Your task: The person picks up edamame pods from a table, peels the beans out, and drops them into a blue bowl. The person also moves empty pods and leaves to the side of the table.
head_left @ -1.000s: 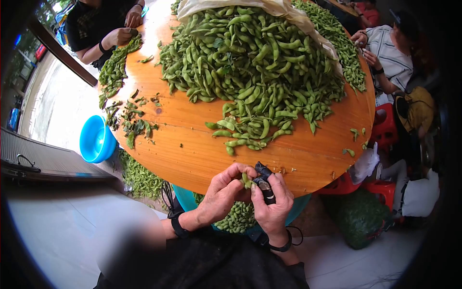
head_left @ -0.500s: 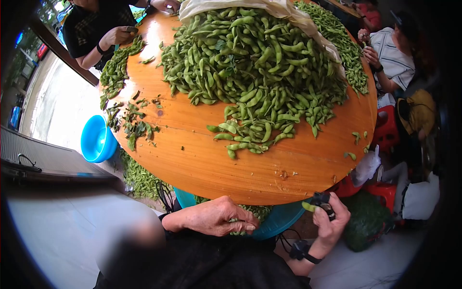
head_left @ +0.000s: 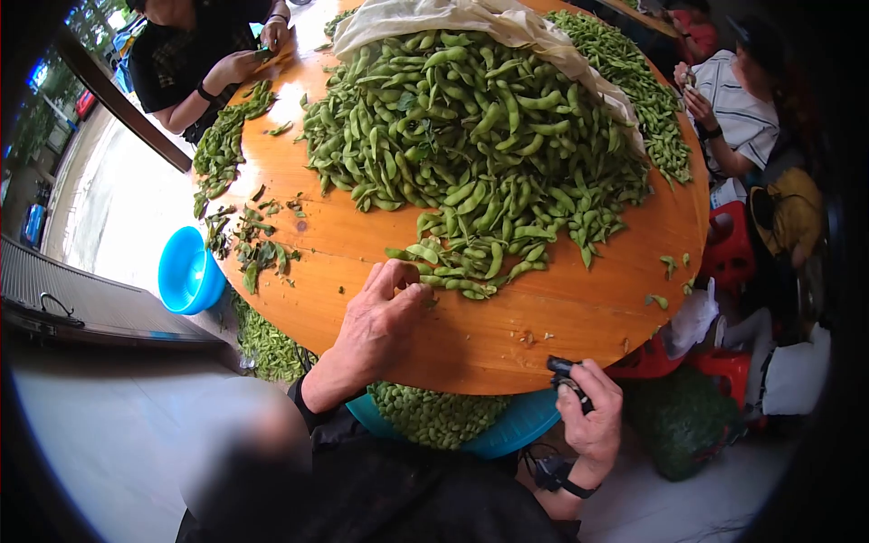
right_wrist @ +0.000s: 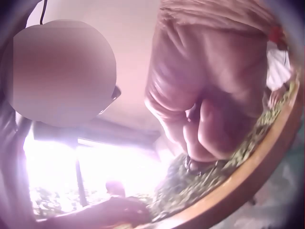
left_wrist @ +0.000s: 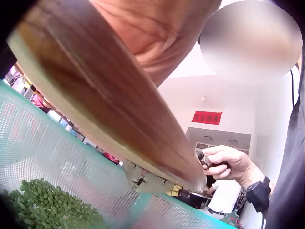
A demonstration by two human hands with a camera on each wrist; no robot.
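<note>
Green edamame pods (head_left: 471,127) lie heaped on a round wooden table (head_left: 299,308). At the near left fringe of the heap, my left hand (head_left: 376,317) has bent fingers right at the pods; I cannot tell whether one is pinched. My right hand (head_left: 593,425), beside the near table edge, grips a small black object (head_left: 575,389) with a pale shiny part. The left wrist view shows this hand from below, past the tabletop's edge. Beneath that edge stands a teal perforated basket (left_wrist: 28,119) with shelled beans (head_left: 439,412) inside.
Pale cloth (head_left: 507,27) covers the heap's far side. Leaf scraps (head_left: 262,253) litter the table's left, with a blue basin (head_left: 190,271) beyond its edge. Other people sit at the far left and right. Red stools (head_left: 724,244) and a dark green sack (head_left: 683,421) stand right.
My hands were together on a pod, then parted, the left over the basket. Now the left has reached forward to the heap; the pod end at the right hand no longer shows.
</note>
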